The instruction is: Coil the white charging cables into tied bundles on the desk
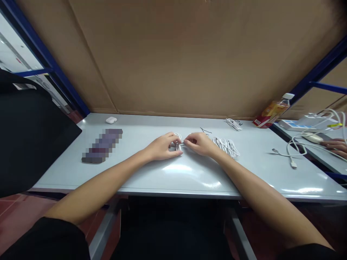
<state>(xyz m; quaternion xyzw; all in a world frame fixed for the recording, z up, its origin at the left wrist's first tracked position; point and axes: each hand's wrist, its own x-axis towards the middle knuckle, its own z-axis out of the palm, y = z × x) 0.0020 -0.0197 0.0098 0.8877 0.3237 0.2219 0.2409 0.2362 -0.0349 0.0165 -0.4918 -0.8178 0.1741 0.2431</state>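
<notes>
**A white cable coil point(177, 144) is pinched at the middle of the table point(257, 169)**

The left hand point(162, 147) and the right hand point(197, 142) are very near each other, and both hold the coil with narrow, curled fingers. The coil sits between the two hands, on or just above the table; I cannot tell which. A small metal part shows between the fingertips, but it is too small to name. Just right of the right hand lies a larger bundle of white cable point(226, 147), with thin black wires point(205, 130) on the far side of the hands. Near the far edge lies a small bundle of white cable point(233, 124). On the left are a white earbud case point(111, 120) and a blurred flat object point(102, 146). A plastic bottle point(272, 112) with a red and yellow label stands tilted in the far right corner. On the right, a loose white cable point(292, 159) lies on the table, and a co-worker's hand point(336, 147) rests beside a computer mouse point(311, 138).
</notes>
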